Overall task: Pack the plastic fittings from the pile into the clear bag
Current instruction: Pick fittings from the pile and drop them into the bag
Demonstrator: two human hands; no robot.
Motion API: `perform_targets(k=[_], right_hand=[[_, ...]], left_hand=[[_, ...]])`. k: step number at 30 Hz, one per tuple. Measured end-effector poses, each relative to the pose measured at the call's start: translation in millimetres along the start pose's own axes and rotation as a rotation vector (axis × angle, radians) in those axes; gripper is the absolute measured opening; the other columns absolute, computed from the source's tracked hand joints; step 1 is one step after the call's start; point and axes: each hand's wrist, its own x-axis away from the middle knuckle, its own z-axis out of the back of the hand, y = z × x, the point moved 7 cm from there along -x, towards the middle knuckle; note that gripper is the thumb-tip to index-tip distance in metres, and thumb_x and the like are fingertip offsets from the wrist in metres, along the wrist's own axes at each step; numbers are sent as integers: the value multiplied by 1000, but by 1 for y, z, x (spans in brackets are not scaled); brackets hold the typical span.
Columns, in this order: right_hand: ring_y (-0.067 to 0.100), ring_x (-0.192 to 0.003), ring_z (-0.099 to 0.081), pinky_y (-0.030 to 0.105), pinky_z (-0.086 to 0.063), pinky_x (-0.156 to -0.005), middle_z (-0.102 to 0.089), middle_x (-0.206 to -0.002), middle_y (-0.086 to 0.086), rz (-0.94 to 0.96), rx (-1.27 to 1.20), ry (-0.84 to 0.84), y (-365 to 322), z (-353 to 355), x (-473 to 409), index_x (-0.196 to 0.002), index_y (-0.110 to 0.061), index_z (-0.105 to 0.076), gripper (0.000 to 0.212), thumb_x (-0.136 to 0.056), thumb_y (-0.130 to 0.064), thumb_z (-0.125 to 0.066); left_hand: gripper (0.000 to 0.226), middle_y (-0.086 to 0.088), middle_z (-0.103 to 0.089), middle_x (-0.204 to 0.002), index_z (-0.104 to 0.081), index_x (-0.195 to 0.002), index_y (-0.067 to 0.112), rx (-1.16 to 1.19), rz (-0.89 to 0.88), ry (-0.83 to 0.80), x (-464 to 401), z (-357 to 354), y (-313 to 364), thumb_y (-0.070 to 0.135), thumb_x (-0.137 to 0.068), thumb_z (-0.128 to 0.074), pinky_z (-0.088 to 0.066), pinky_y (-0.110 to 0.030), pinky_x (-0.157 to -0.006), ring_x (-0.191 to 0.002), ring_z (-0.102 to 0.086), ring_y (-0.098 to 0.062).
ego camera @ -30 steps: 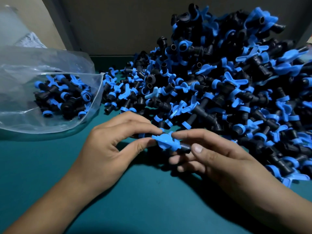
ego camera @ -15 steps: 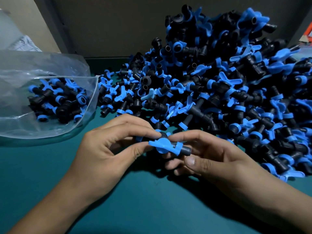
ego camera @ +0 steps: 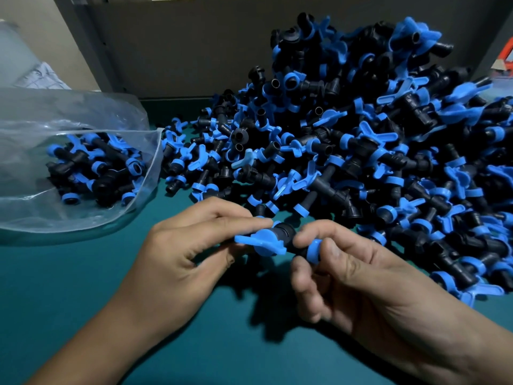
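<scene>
A big pile of black and blue plastic fittings (ego camera: pixel 361 151) fills the right and centre of the green table. A clear bag (ego camera: pixel 33 212) lies open at the left with several fittings (ego camera: pixel 94 168) inside. One fitting (ego camera: pixel 273 238), black with a blue winged handle, is held just in front of the pile between both hands. My left hand (ego camera: pixel 180 251) pinches its left end with thumb and forefinger. My right hand (ego camera: pixel 347 276) grips its right end, where a blue ring shows.
The green table surface (ego camera: pixel 69 287) stretches in front of the bag and under my forearms. A dark panel (ego camera: pixel 180 45) stands behind the pile. Crumpled plastic and paper (ego camera: pixel 41 76) lie behind the bag. An orange object (ego camera: pixel 506 56) shows at the right edge.
Both hands stay on the same fitting. It has turned a little, so its blue handle now points left and the right hand's fingers have shifted onto the blue ring.
</scene>
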Motion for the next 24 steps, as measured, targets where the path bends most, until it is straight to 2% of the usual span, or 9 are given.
perform_targets(k=[3,5,8,10,15,18,22,24], right_hand=[[20,-69,-62,27,-55,-69,-68,-87,17,85,201,187,-6,13,-1,-110,-11,-73,19,-98,-21,-62],[22,-69,-62,28,-55,-65,-68,-88,20,177,345,303,-13,19,1,-108,-9,-75,21,-94,-18,-62],[21,-72,-66,27,-57,-67,-73,-88,11,297,566,377,-26,19,5,-108,-13,-76,12,-97,-14,-71],[20,-74,-69,26,-58,-70,-72,-85,7,334,693,387,-30,17,7,-108,-15,-76,20,-91,-18,-66],[25,-86,-68,26,-59,-79,-64,-90,22,342,749,384,-29,15,9,-111,-19,-76,28,-83,-14,-73],[25,-85,-66,26,-59,-80,-62,-93,28,344,747,413,-29,16,8,-108,-19,-76,30,-78,-17,-76],[21,-75,-65,26,-57,-69,-65,-86,18,321,731,445,-29,17,9,-105,-16,-76,19,-87,-21,-71],[20,-67,-62,26,-53,-60,-65,-77,9,285,757,487,-29,18,10,-94,-16,-74,17,-90,-31,-68]], left_hand=[[30,1,-70,-109,-77,-117,14,-51,-5,26,0,1,-1,5,-89,-72,-50,-21,-86,-100,-70,-16],[28,1,-69,-107,-77,-116,14,-78,-8,56,1,4,-1,7,-89,-73,-51,-22,-86,-97,-70,-18],[26,1,-69,-104,-78,-115,14,-85,-16,82,2,7,-1,10,-89,-75,-50,-22,-86,-94,-69,-17],[25,0,-70,-104,-78,-114,13,-93,-18,91,2,8,-1,10,-89,-76,-50,-23,-87,-96,-70,-16],[24,0,-72,-105,-79,-112,11,-108,-1,109,2,11,-5,10,-88,-77,-52,-25,-89,-99,-71,-17],[22,1,-73,-104,-79,-110,12,-102,9,112,2,11,-6,12,-88,-78,-52,-24,-89,-100,-71,-15],[21,3,-74,-104,-79,-108,12,-78,19,107,2,8,-6,19,-89,-79,-52,-23,-89,-99,-72,-16],[20,3,-74,-104,-79,-108,12,-76,8,95,2,7,-5,18,-88,-81,-52,-24,-89,-99,-72,-15]])
